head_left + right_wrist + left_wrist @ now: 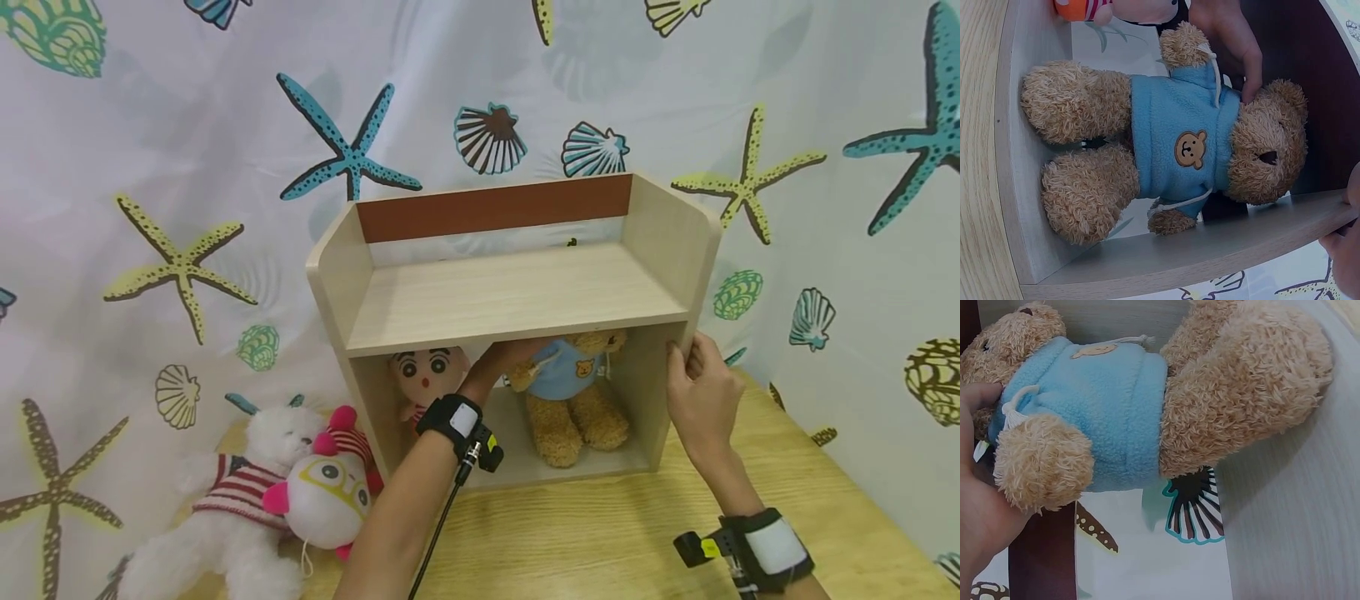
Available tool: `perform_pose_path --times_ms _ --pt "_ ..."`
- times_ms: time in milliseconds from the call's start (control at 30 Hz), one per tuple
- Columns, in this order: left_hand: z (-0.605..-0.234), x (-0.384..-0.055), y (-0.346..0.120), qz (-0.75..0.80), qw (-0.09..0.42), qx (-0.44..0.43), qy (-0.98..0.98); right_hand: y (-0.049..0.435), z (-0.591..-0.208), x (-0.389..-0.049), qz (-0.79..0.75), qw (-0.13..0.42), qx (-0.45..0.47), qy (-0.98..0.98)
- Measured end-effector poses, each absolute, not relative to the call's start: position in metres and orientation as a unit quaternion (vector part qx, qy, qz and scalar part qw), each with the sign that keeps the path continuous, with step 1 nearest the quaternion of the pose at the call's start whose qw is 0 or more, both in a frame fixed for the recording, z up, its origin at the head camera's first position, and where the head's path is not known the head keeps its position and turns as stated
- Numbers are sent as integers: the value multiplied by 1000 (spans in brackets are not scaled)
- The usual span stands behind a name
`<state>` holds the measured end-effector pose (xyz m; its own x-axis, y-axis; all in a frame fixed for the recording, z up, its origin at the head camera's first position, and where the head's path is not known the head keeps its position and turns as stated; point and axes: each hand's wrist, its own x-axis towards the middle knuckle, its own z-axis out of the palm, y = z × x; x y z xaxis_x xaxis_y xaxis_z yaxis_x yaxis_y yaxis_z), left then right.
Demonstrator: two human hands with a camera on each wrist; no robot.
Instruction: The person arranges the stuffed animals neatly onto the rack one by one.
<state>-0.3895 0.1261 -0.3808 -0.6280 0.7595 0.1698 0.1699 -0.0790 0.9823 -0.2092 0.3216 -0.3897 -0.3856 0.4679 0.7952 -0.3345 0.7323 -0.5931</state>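
Note:
A brown teddy bear (564, 375) in a light blue top sits upright in the lower compartment of a small wooden shelf (517, 292), near its right wall. My left hand (988, 506) reaches under the middle board and holds the bear at the neck and shoulder. The thumb lies at the bear's neck in the left wrist view; the other fingers go behind the bear, hidden. On the outer right side, my right hand (705, 396) grips the front edge of the shelf's side panel, with the fingers curled round it. The middle board hides the top of the bear's head in the head view.
A doll with thick eyebrows (427, 375) stands in the compartment's left part. Left of the shelf, a white plush dog (240, 508) in a striped shirt leans by a white-and-pink plush toy (326, 500). The shelf stands on a wooden table (555, 533) before a patterned curtain (465, 83).

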Motion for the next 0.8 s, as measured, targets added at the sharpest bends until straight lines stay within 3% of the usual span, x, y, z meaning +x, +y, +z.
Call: perform_pose_path --times_ms 100,233,467,800 --pt "-382 -392 127 537 157 390 732 320 -390 -210 364 552 -43 -749" --pt "-384 -390 126 496 137 390 763 317 -390 -211 367 549 -42 -750" --pt "-389 -378 119 442 24 414 795 321 -390 -211 362 545 -51 -755" --pt "-383 -360 96 458 14 418 785 321 -389 -211 355 545 -55 -758"
